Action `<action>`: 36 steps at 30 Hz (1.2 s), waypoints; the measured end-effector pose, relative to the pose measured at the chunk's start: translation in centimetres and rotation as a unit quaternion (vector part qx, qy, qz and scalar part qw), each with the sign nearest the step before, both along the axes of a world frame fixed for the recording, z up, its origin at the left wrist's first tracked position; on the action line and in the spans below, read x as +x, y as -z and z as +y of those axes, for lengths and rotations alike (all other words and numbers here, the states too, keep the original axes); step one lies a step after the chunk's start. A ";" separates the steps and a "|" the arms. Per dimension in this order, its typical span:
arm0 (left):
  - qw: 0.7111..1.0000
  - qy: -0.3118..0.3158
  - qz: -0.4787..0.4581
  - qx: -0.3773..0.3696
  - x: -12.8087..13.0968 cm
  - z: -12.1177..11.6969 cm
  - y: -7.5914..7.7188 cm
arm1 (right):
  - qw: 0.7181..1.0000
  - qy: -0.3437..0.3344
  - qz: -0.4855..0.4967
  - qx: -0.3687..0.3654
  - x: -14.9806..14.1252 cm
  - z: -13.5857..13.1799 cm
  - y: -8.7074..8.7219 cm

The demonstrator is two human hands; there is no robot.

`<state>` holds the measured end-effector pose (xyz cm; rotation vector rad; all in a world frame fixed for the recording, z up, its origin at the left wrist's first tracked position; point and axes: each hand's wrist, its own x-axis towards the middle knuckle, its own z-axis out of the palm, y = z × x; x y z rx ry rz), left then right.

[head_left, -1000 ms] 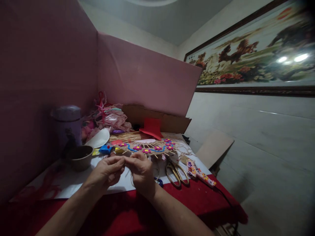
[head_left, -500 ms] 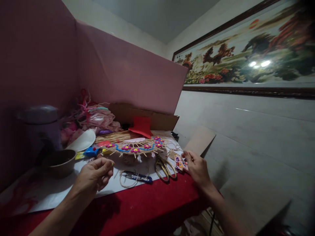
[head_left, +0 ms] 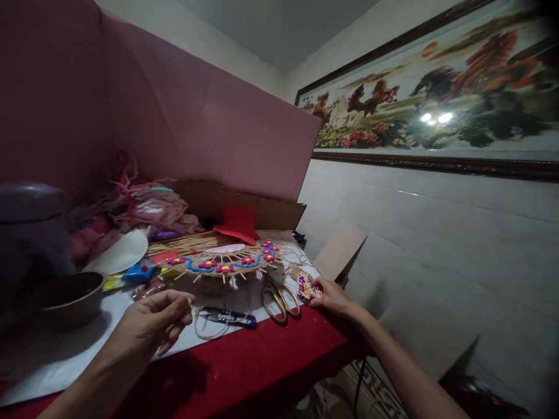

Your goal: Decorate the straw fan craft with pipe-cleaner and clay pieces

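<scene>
My left hand (head_left: 159,320) hovers over the near left part of the table, thumb and forefinger pinched on a tiny yellow-green bit (head_left: 190,301), perhaps clay. At the table's right edge, my right hand (head_left: 334,298) has its fingers closed on the edge of a small white piece with coloured flower-like spots (head_left: 307,288). Just left of that piece lie gold-handled scissors (head_left: 280,301). Blue thread snips (head_left: 231,317) rest beside a loop of twine (head_left: 203,331). Behind them stands a curved cardboard-and-stick piece with pink flowers and a blue wavy line (head_left: 225,267).
A dark bowl (head_left: 72,302), a purple bottle (head_left: 32,233) and a white paper plate (head_left: 120,253) stand at left. Blue and yellow packets (head_left: 137,273) lie near the bowl. Red paper (head_left: 238,224) and thin sticks are behind. Red cloth (head_left: 244,372) covers the front edge.
My right hand has lowered and its fingers now meet the spotted piece. My left hand keeps its pinch. The whole view has shifted, so things appear further left.
</scene>
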<state>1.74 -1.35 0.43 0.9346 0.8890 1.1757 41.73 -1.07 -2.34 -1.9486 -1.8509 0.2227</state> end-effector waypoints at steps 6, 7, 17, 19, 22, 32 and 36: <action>1.000 0.013 0.000 0.006 0.3 0.3 0.6 | 0.999 -0.012 -0.005 0.037 -0.1 -0.3 0.0; 1.000 0.016 0.010 0.006 0.3 0.3 0.6 | 0.999 -0.014 -0.003 0.044 0.0 -0.3 0.0; 0.996 0.022 0.085 0.024 0.9 -0.9 -0.2 | 0.994 -0.043 0.093 0.028 1.6 -0.6 -0.5; 0.995 0.027 0.090 0.023 1.0 -1.1 -0.4 | 0.992 -0.038 0.113 0.032 1.7 -0.7 -0.6; 0.994 0.035 0.100 0.027 1.1 -1.1 -0.5 | 0.991 -0.014 0.126 0.046 1.7 -0.7 -0.4; 0.976 0.105 0.177 0.071 1.9 -0.8 1.0 | 0.980 -0.044 0.187 0.045 1.9 -1.3 -1.3; 0.941 0.172 0.247 0.156 4.3 -1.5 -0.5 | 0.979 -0.056 0.194 0.034 2.1 -1.4 -1.7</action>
